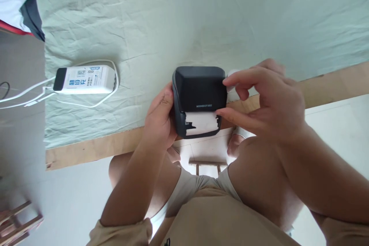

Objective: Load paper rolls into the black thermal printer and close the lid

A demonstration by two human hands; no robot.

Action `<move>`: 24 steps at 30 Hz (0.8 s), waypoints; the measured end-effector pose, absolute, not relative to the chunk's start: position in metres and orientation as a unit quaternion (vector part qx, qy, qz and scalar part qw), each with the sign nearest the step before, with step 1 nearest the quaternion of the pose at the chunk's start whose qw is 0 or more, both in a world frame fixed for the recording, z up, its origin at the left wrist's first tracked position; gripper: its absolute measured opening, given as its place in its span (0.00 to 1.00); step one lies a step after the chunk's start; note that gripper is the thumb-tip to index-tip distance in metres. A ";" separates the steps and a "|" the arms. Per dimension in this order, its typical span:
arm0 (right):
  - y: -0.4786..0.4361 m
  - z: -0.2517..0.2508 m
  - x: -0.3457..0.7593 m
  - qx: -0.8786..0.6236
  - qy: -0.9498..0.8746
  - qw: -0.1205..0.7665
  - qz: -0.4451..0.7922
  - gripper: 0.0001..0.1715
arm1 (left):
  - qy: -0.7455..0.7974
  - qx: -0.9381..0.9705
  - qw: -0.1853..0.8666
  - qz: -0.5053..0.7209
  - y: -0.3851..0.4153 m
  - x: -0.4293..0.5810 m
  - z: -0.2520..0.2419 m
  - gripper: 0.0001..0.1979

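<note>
Printer [200,102] held at the table's [95,148] near edge.
Left hand [159,120] is clamped on its left side; right hand [268,102] has thumb and forefinger apart, tips at its right side (how firmly, I cannot tell). White paper [201,123] shows at its near end; a cabled white block [86,79] lies left on the cloth [150,46].

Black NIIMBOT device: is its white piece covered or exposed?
Exposed, at least partly: the white piece shows below the lettering on the black device. Whether more lies inside, I cannot tell.
</note>
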State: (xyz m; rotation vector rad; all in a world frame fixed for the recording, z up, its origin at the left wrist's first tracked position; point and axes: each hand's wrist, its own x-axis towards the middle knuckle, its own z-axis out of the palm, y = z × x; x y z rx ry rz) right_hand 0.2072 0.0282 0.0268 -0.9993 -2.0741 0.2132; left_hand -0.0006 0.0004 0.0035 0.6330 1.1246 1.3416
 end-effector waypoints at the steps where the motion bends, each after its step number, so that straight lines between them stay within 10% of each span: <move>1: 0.028 0.028 0.206 -0.388 -0.810 0.430 0.098 0.11 | 0.487 0.275 0.597 0.575 0.000 -0.001 0.002 0.11; 12: 0.023 0.031 0.191 -0.436 -0.708 0.536 0.148 0.06 | 0.449 0.328 0.644 0.526 -0.003 -0.001 0.007 0.17; 24: 0.034 0.041 0.185 -0.491 -0.847 0.201 0.040 0.10 | 0.436 0.340 0.667 0.499 -0.001 0.002 0.015 0.18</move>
